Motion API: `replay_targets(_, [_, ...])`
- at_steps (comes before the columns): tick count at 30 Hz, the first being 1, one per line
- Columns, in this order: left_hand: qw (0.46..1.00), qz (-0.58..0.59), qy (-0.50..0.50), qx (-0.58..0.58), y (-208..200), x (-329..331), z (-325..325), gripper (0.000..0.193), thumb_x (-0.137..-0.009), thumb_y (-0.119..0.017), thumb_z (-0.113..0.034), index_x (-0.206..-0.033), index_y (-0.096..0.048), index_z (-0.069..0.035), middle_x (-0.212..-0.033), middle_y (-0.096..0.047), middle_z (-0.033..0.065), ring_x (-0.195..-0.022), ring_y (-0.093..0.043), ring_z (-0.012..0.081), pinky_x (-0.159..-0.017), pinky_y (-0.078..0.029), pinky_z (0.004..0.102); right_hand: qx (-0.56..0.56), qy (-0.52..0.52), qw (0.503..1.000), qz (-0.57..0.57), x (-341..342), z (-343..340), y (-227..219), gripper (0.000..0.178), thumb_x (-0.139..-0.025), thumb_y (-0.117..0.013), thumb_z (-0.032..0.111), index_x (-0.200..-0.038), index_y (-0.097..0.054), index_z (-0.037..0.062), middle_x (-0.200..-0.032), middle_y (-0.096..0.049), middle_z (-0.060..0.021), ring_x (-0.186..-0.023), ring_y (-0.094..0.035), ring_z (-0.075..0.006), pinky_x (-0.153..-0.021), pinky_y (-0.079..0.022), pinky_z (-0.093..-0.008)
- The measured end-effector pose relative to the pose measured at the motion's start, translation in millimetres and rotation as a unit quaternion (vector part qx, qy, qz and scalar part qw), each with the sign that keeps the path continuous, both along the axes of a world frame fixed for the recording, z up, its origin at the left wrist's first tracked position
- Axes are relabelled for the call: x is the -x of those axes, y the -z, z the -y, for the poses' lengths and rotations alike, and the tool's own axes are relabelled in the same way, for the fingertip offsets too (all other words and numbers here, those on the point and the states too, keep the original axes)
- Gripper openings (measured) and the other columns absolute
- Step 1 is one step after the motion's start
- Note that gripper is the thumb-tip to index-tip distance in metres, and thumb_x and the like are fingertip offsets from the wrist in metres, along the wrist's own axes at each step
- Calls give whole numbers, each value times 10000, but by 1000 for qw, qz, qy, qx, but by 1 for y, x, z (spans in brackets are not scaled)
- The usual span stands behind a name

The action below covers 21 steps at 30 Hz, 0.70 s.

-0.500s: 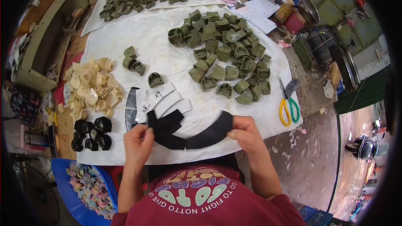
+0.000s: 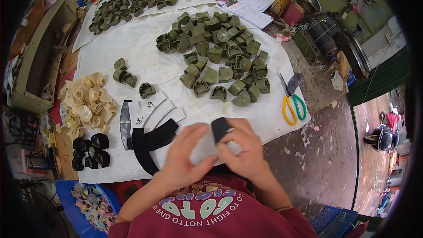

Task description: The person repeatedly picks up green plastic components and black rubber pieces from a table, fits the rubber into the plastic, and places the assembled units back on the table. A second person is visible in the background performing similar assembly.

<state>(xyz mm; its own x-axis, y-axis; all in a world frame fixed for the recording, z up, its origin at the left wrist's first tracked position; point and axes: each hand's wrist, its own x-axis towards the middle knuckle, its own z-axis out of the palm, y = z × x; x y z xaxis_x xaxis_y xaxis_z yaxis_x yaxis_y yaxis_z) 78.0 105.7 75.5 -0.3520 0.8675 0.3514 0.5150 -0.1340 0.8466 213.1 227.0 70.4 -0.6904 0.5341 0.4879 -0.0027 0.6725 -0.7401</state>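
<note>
Close together over the table's near edge, my two hands hold a curved black strip. My right hand pinches it, with its black face folded over beside the fingers. My left hand is curled around a grey surface between the hands, apparently the strip's other face; its fingertips are partly hidden. To the left lie another curved black strip and a black piece that overlaps it. White curved templates with handwritten marks and a dark grey curved blade-like piece lie just beyond.
Olive-green heel-shaped blocks are heaped on the white sheet, with more at the far end. Cream blocks and black blocks sit left. Scissors lie right. A blue basin of scraps stands below left.
My hands have come together, the left letting its end go and moving right across to the strip in my right hand. That strip is now bent. The whole view has shifted slightly.
</note>
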Motion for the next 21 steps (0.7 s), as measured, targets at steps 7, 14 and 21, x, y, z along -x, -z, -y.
replay_targets(7, [955, 264, 75, 115, 21, -26, -26, 149, -877, -551, 11, -1004, -628, 16, -826, -646, 55, -764, -563, 81, -679, -469, 255, 402, 16, 915, -24, -16, -7, 12, 342, -796, -692, 50, -1119, -596, -4, -1098, -630, -100, -996, -595, -181, -873, -466, -300])
replay_targets(14, [994, 44, 93, 27, 33, -15, -63, 285, -801, -602, 14, -1081, -617, -32, -983, -637, 131, -903, -623, 275, -806, -481, 340, 462, 79, 871, -149, -41, -19, 26, 220, -873, -576, -11, -1083, -629, -54, -955, -678, -131, -902, -626, -170, -872, -462, -295])
replay_targets(21, [933, -355, 42, 36, 69, 53, -125, 497, -702, -663, -6, -1182, -579, -105, -1242, -567, 55, -1226, -446, 283, -1056, -238, 530, 441, 121, 866, -202, -58, -42, 9, 198, -865, -599, -7, -1052, -620, -70, -887, -661, -106, -800, -623, -167, -819, -471, -294])
